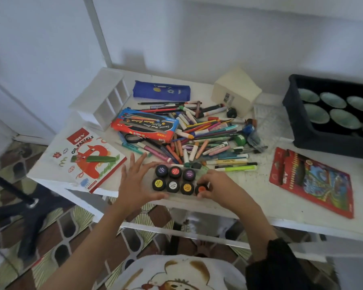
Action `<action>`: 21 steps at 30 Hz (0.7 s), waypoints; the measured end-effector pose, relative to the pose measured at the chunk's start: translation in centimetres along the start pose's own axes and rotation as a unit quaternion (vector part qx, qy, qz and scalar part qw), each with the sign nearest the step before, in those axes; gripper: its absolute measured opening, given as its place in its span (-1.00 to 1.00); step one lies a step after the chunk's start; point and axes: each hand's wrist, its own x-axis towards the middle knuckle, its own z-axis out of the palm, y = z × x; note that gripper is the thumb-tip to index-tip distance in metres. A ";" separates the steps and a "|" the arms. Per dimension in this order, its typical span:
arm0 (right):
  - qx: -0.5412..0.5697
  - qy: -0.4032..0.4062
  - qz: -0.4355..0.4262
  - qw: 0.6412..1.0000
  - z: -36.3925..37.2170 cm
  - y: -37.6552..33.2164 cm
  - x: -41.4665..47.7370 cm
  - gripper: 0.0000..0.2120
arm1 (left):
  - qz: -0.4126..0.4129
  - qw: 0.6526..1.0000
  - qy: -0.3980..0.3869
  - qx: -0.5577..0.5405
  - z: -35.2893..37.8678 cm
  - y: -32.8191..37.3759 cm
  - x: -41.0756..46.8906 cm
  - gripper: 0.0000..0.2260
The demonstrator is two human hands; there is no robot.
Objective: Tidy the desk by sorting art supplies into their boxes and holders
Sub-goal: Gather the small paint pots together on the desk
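Far left, near edge of the surface (291,208): oil pastels box (82,158), lying flat. Behind it a white divided holder (105,97) tipped on its side. A blue pouch (161,90) lies at the back, with a red-and-blue colour box (145,125) in front of it, resting on scissors and pens.

Left hand (138,181): fingers straight and spread, palm down, pressed against the left end of the paint pots (172,185). The pots sit in two rows at the near edge, three behind and four in front.

Right hand (218,185): fingers curled round the orange-lidded pot (201,189) at the right end of the front row, touching its neighbour.

Behind the pots is a loose pile of crayons, markers and pencils (208,135), mid-surface. A cream box (236,91) stands behind the pile.

Right: a red coloured-pencil pack (310,181) lies flat, well apart from the pots. Far right at the back, a dark crate (302,130) holds pale green bowls.
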 end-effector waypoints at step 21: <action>-0.046 0.221 0.082 0.971 -8.7 8.8 3.4 -0.70 | 0.012 0.999 -0.017 0.047 -0.2 0.8 -0.2 0.00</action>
